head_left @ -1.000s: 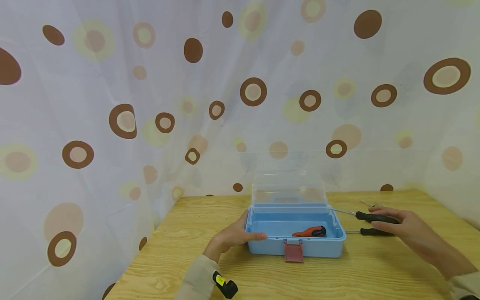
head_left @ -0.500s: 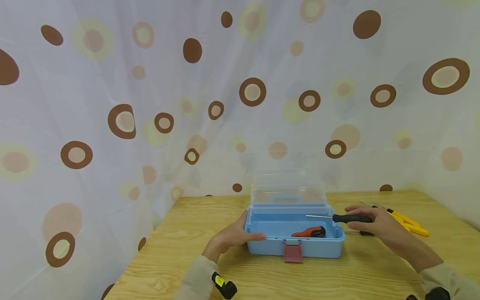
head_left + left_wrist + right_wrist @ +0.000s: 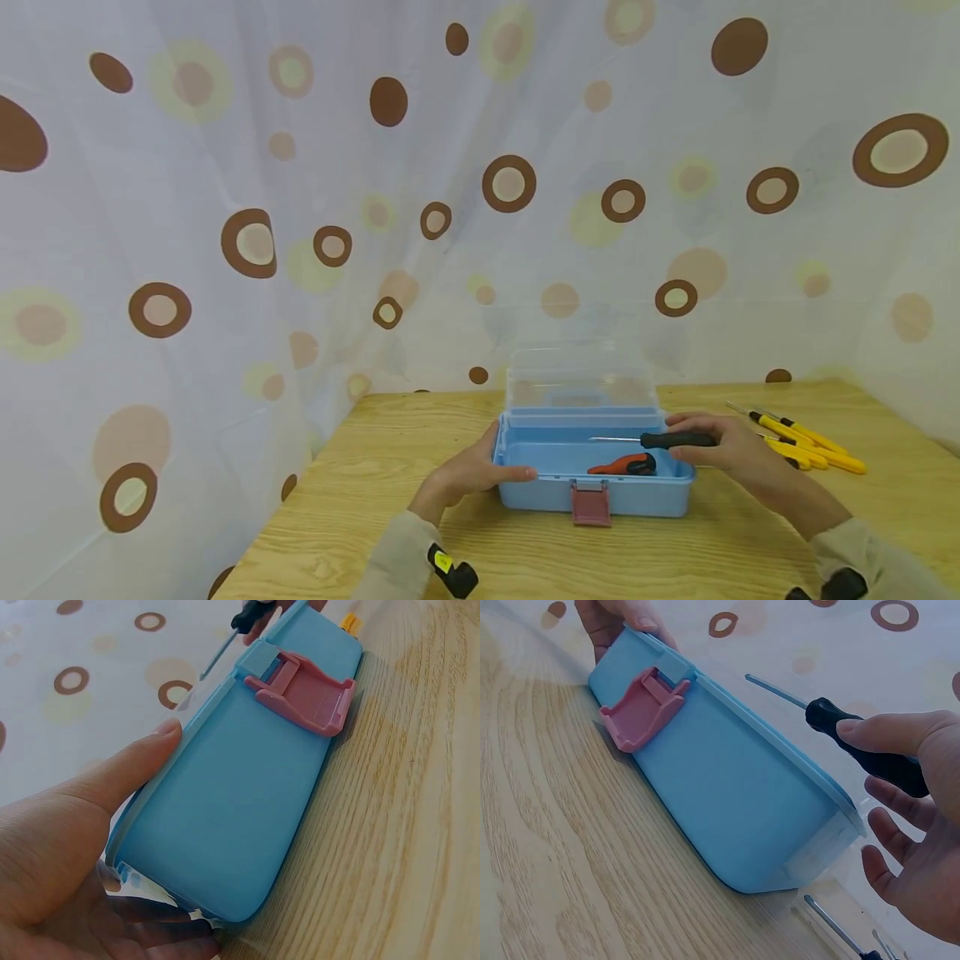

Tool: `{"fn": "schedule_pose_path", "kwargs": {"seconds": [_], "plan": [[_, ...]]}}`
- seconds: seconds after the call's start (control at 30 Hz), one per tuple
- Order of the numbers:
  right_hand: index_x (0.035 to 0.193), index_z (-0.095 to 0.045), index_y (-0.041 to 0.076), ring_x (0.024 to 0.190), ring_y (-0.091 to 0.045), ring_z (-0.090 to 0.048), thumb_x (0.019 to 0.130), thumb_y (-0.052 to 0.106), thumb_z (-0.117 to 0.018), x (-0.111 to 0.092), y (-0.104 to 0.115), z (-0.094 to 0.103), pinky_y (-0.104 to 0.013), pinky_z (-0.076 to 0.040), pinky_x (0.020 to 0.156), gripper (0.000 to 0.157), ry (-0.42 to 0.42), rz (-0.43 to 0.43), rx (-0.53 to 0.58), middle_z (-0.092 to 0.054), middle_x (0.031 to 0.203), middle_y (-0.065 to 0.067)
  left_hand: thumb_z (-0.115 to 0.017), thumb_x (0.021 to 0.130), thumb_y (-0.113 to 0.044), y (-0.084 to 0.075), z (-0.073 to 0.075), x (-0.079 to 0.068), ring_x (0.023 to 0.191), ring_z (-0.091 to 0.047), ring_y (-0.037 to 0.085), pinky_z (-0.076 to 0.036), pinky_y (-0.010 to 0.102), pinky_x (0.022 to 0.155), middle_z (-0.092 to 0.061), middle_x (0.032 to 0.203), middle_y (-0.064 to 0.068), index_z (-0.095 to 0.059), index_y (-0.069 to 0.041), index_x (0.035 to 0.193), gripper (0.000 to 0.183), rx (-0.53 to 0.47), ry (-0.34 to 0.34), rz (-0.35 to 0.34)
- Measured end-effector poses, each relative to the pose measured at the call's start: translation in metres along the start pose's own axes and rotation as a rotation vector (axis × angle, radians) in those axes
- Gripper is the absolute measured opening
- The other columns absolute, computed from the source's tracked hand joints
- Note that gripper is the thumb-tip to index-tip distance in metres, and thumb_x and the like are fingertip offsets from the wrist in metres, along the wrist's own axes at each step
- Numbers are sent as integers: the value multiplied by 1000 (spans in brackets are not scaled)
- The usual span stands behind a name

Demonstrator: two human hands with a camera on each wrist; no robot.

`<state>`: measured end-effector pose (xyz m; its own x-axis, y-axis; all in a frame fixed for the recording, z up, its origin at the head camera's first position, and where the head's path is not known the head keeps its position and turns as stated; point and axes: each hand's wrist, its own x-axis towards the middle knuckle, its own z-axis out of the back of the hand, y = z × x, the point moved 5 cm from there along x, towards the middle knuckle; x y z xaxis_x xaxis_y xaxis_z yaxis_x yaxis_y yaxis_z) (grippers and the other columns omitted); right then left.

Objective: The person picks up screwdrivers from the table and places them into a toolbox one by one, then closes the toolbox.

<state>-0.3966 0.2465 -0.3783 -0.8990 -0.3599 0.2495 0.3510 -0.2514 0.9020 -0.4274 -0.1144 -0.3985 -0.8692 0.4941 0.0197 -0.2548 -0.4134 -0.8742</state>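
A light blue toolbox [image 3: 645, 498] stands on the table with its clear lid [image 3: 581, 375] raised at the back and its pink latch [image 3: 591, 506] hanging down. My left hand [image 3: 467, 473] holds the box's left end, thumb on the front rim [image 3: 139, 761]. In my right hand [image 3: 738, 458], a screwdriver with a black handle [image 3: 667, 440] is pinched, its thin shaft pointing left above the box's inside. The right wrist view shows this screwdriver [image 3: 862, 746] held between thumb and fingers, apart from the box. An orange-and-black handled tool [image 3: 626, 465] lies inside; its working end is hidden.
Several yellow-handled tools [image 3: 813, 446] lie on the wooden table [image 3: 540, 562] to the right, partly behind my right hand. Another screwdriver [image 3: 832, 924] lies beside the box's right end. A dotted curtain [image 3: 450, 125] hangs behind the table.
My right hand has carried the black-handled screwdriver left, from beside the box to above its inside. More of the yellow-handled tools now shows. The left hand and the box have stayed put.
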Motion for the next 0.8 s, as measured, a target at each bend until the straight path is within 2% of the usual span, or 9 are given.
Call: {"fn": "schedule_pose_path", "kwargs": {"seconds": [0.1,0.17,0.33,0.47,0.63,0.8], "plan": [[128,-66,-9,141,-42,-38,102,15,-68,2,0,-4,-29,-51,91,36,27,-18,6,-36,154,-34,-80,92,-36,1,0,1,140,-41,32,-35,56,112,-28,164,13,2,-15,167,113,1,-1,-2],[127,-66,-9,143,-54,-27,102,16,-68,3,-1,-7,-30,-51,91,36,39,-25,7,-35,154,-35,-80,92,-37,1,0,1,141,-39,32,-34,56,113,-27,165,13,2,-14,167,113,2,-4,4],[125,-69,-5,141,-56,-29,100,18,-71,5,-3,-12,-33,-51,91,34,41,-23,-46,-35,154,-33,-79,93,-38,2,0,2,145,-34,34,-30,58,114,-21,167,14,3,-12,167,113,1,2,4],[124,-71,-1,141,-55,-28,99,20,-74,6,-3,-15,-47,-49,96,33,48,-5,-123,-38,154,-30,-79,92,-41,2,1,2,144,-34,35,-30,59,114,-21,167,15,4,-12,166,115,5,7,1],[129,-68,-1,143,-56,-23,99,21,-73,4,0,-17,-68,-41,98,38,50,4,-171,-39,154,-29,-80,91,-39,0,0,2,143,-37,32,-32,57,114,-25,166,13,2,-14,167,115,-2,10,-8],[134,-65,-2,141,-58,-27,100,20,-71,3,1,-14,-71,-41,94,40,47,8,-167,-38,155,-30,-80,91,-39,-2,1,0,142,-38,31,-33,56,113,-26,165,12,3,-15,167,115,-8,13,-18]]}}
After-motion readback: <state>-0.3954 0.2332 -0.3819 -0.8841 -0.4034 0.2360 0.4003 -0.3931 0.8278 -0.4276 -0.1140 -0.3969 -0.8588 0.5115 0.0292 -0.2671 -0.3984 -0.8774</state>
